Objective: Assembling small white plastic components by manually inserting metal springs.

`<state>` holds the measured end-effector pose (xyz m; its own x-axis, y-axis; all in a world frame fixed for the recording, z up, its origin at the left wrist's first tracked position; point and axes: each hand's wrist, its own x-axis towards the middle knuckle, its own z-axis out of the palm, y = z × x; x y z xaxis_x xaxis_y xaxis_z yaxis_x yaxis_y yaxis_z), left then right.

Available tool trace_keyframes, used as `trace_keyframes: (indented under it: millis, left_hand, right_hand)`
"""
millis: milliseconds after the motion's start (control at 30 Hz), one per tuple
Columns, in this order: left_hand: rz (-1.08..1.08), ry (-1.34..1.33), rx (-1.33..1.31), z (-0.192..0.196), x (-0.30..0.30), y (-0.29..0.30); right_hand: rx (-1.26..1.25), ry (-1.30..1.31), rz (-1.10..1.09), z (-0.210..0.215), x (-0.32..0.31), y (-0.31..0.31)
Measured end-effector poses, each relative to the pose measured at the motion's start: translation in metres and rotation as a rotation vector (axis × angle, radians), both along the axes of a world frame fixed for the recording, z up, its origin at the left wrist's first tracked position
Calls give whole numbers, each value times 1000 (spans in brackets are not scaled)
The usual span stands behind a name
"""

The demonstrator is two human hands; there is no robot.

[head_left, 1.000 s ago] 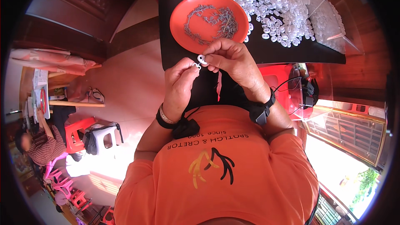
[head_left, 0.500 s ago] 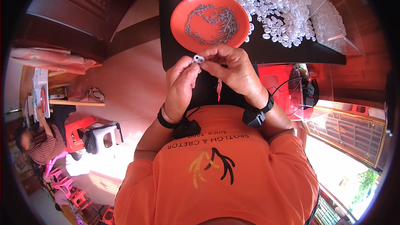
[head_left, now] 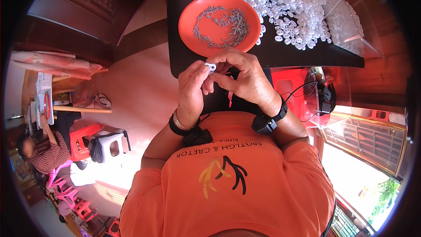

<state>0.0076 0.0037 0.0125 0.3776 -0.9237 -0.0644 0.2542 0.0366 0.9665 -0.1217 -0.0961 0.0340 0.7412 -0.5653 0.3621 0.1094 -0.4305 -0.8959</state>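
Between my two hands is a small white oval plastic piece (head_left: 211,67) with round dark holes. My left hand (head_left: 192,87) pinches its left side between thumb and fingers. From the other side, my right hand (head_left: 241,72) has thumb and fingers closed in at the piece; whether a tiny part is between the fingertips is hidden. Just beyond the hands, an orange-red plate (head_left: 189,30) holds many thin grey screw-like pins (head_left: 237,28). To its right lies a big heap of similar white oval pieces (head_left: 291,15).
The black table (head_left: 175,48) has its near edge by my wrists. A clear plastic bin (head_left: 346,26) of white pieces stands at the far right. Red stools (head_left: 285,85) are below the table's right side. Another person (head_left: 46,151) sits far left.
Both hands have come slightly nearer to me with the white piece. The piece has turned a little, and my right fingers have curled closer round it.
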Motion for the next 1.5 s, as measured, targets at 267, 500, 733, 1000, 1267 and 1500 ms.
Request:
trace_keyframes:
  millis: [267,500,733,1000,1267,1500]
  left_hand:
    - [91,-5,20,4,-9,-5]
    - [84,111,-108,-5,-7,-5]
    - [74,81,-77,2,-6,-5]
    - [84,90,-64,5,-7,-5]
    - [94,165,-108,-3,-12,-8]
    - [152,93,-129,-1,-15,0]
  right_hand:
    - [-216,-18,-131,0,5,5]
    - [-179,23,-125,0,4,8]
    - [-129,-45,-103,-4,4,9]
    - [-58,-36,-64,1,4,10]
    - [-185,-49,-37,3,3,9]
    - [-467,-16,-132,-1,6,16]
